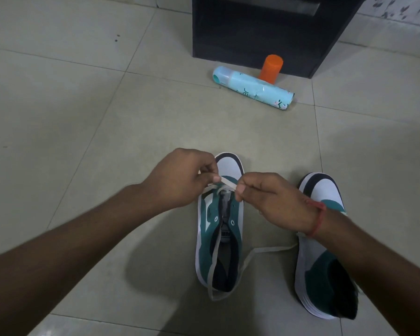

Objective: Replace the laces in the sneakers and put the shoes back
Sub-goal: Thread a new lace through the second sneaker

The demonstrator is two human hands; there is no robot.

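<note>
Two green-and-white sneakers stand on the tiled floor with their toes pointing away from me. Over the toe end of the left sneaker [220,241], my left hand [180,177] and my right hand [272,200] each pinch the white lace [228,183], which stretches taut between them. The lace passes through the lowest eyelets. Its loose ends run down over the tongue and off the heel onto the floor. The right sneaker [323,270] lies partly under my right forearm, and no lace shows on it.
A light-blue spray can [252,87] lies on its side further out on the floor. An orange cup [270,67] stands behind it against a black cabinet [260,30]. Grey floor tiles [83,105] spread to the left.
</note>
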